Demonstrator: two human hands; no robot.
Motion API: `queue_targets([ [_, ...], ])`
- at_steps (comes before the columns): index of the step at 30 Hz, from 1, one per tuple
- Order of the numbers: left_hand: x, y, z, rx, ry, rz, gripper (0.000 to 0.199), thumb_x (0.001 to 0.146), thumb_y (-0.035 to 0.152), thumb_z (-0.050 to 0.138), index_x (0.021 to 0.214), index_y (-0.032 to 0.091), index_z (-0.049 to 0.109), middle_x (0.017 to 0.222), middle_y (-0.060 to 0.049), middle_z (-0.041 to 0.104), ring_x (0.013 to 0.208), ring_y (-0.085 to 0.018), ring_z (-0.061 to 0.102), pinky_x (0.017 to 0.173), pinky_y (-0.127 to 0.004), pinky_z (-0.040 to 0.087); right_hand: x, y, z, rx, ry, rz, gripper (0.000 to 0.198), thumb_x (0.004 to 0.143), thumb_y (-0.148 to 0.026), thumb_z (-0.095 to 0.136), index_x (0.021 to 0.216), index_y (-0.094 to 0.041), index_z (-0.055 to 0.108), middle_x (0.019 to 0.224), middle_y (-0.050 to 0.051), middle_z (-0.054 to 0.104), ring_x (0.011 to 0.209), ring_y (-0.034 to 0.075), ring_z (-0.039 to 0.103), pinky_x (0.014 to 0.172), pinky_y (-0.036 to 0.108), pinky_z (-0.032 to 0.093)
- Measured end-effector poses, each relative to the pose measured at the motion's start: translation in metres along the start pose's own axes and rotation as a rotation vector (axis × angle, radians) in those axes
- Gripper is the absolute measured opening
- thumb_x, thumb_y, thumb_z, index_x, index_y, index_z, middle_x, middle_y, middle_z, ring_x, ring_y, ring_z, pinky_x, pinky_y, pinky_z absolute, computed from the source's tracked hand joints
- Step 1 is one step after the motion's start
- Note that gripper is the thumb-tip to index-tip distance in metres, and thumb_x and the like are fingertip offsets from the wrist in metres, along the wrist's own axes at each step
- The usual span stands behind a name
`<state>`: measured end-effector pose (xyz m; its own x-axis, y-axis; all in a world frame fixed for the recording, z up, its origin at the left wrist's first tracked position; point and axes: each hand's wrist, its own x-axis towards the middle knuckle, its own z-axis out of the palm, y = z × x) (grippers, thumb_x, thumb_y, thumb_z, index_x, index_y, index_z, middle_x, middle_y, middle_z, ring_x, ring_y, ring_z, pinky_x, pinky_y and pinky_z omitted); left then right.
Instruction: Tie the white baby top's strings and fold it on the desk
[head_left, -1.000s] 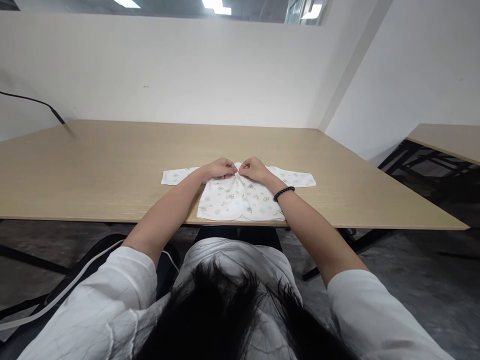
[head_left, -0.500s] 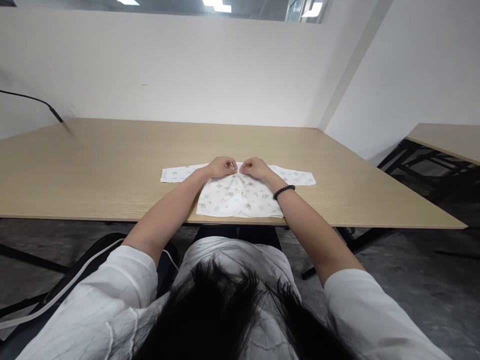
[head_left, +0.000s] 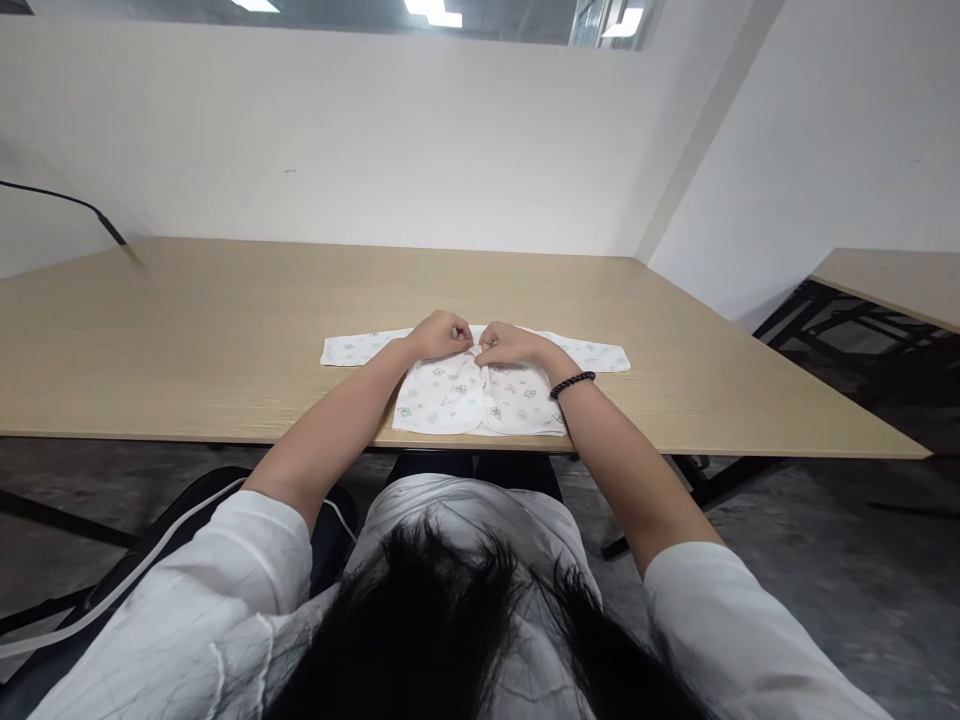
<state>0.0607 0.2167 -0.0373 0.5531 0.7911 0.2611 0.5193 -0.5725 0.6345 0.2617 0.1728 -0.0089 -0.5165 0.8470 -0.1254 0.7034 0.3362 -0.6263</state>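
Observation:
A small white long-sleeved shirt (head_left: 442, 398) with a faint green and pink print lies on the table near its front edge, sleeves stretched to both sides. Its front opening runs down the middle to rounded lower corners. At the upper part of that opening, my left hand (head_left: 444, 334) pinches the fabric between thumb and fingers. Close beside it, my right hand (head_left: 510, 344) is also closed on the shirt front, its fingertips slightly nearer to me. Any fastener between the fingertips is too small to make out. A black beaded bracelet (head_left: 572, 384) circles my right wrist.
The wooden table (head_left: 225, 300) reaches back to a white wall (head_left: 420, 150). A thin black cable or stalk (head_left: 111, 228) comes in at the far left. Another table (head_left: 892, 280) stands at the right. A black bag-like object (head_left: 202, 500) with a white cord is below left.
My right hand has shifted slightly toward me along the shirt's opening, with its fingers turned downward. My left hand has stayed nearly in place. The shirt lies where it was.

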Motion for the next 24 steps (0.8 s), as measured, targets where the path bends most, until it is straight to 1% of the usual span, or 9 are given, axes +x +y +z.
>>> queue_targets([
  [2, -0.003, 0.004, -0.001, -0.033, -0.037, 0.004, 0.009, 0.073, 0.023, 0.072, 0.074, 0.016, 0.076, 0.068, -0.003, 0.067, 0.061, -0.013, 0.053, 0.061, -0.025, 0.041, -0.001, 0.000, -0.002, 0.020, -0.012, -0.008, 0.029, 0.068, -0.024, 0.065, 0.054, -0.021, 0.039, 0.050, -0.006, 0.035, 0.049, 0.010, 0.030, 0.049, 0.027, 0.021],
  [4, -0.008, 0.010, -0.001, -0.073, -0.106, 0.019, 0.011, 0.074, 0.026, 0.073, 0.072, 0.016, 0.076, 0.068, -0.003, 0.067, 0.061, -0.013, 0.055, 0.060, -0.025, 0.042, -0.001, 0.001, -0.005, 0.037, -0.025, -0.014, 0.026, 0.070, -0.024, 0.062, 0.054, -0.021, 0.042, 0.050, -0.006, 0.033, 0.049, 0.010, 0.028, 0.049, 0.027, 0.021],
  [6, -0.011, 0.014, -0.002, -0.136, -0.201, 0.032, 0.014, 0.074, 0.030, 0.075, 0.073, 0.016, 0.076, 0.072, -0.005, 0.070, 0.066, -0.015, 0.060, 0.062, -0.026, 0.044, -0.001, 0.002, -0.008, 0.052, -0.034, -0.018, 0.023, 0.071, -0.025, 0.060, 0.054, -0.020, 0.046, 0.050, -0.005, 0.033, 0.050, 0.010, 0.028, 0.049, 0.027, 0.022],
  [8, -0.013, 0.017, -0.003, -0.200, -0.271, 0.025, 0.018, 0.073, 0.033, 0.078, 0.076, 0.016, 0.078, 0.078, -0.007, 0.073, 0.071, -0.016, 0.062, 0.063, -0.027, 0.044, 0.000, 0.003, -0.010, 0.064, -0.038, -0.020, 0.019, 0.071, -0.024, 0.059, 0.055, -0.019, 0.051, 0.051, -0.005, 0.034, 0.050, 0.010, 0.028, 0.050, 0.027, 0.023],
  [10, -0.013, 0.019, -0.003, -0.232, -0.283, -0.006, 0.021, 0.070, 0.036, 0.081, 0.079, 0.016, 0.079, 0.080, -0.008, 0.073, 0.072, -0.016, 0.061, 0.062, -0.027, 0.043, 0.001, 0.005, -0.011, 0.075, -0.037, -0.019, 0.014, 0.069, -0.023, 0.060, 0.057, -0.019, 0.055, 0.053, -0.005, 0.037, 0.051, 0.010, 0.029, 0.050, 0.027, 0.023],
  [12, -0.013, 0.019, -0.003, -0.227, -0.267, -0.035, 0.024, 0.068, 0.037, 0.084, 0.078, 0.016, 0.078, 0.078, -0.007, 0.071, 0.067, -0.015, 0.058, 0.058, -0.027, 0.040, 0.001, 0.006, -0.012, 0.083, -0.039, -0.014, 0.010, 0.068, -0.023, 0.061, 0.060, -0.019, 0.059, 0.054, -0.004, 0.040, 0.052, 0.010, 0.031, 0.050, 0.026, 0.025],
  [15, -0.011, 0.017, -0.003, -0.228, -0.288, -0.058, 0.026, 0.068, 0.039, 0.084, 0.077, 0.016, 0.077, 0.068, -0.003, 0.064, 0.060, -0.012, 0.049, 0.055, -0.027, 0.035, 0.001, 0.008, -0.014, 0.092, -0.053, -0.012, 0.006, 0.066, -0.023, 0.064, 0.062, -0.019, 0.062, 0.056, -0.004, 0.043, 0.053, 0.010, 0.034, 0.051, 0.026, 0.026],
  [18, -0.011, 0.016, -0.003, -0.248, -0.326, -0.080, 0.028, 0.069, 0.042, 0.083, 0.078, 0.016, 0.074, 0.066, 0.000, 0.058, 0.057, -0.010, 0.043, 0.055, -0.027, 0.032, 0.001, 0.008, -0.014, 0.095, -0.063, -0.016, 0.005, 0.064, -0.023, 0.065, 0.064, -0.019, 0.062, 0.057, -0.005, 0.044, 0.054, 0.010, 0.035, 0.051, 0.026, 0.027],
  [24, -0.012, 0.018, -0.007, -0.198, -0.399, -0.039, 0.035, 0.073, 0.048, 0.077, 0.082, 0.015, 0.071, 0.065, 0.002, 0.050, 0.058, -0.010, 0.039, 0.058, -0.028, 0.029, 0.003, 0.011, -0.013, 0.100, -0.062, -0.031, 0.007, 0.060, -0.020, 0.066, 0.067, -0.020, 0.063, 0.057, -0.004, 0.048, 0.054, 0.011, 0.039, 0.052, 0.026, 0.029],
])
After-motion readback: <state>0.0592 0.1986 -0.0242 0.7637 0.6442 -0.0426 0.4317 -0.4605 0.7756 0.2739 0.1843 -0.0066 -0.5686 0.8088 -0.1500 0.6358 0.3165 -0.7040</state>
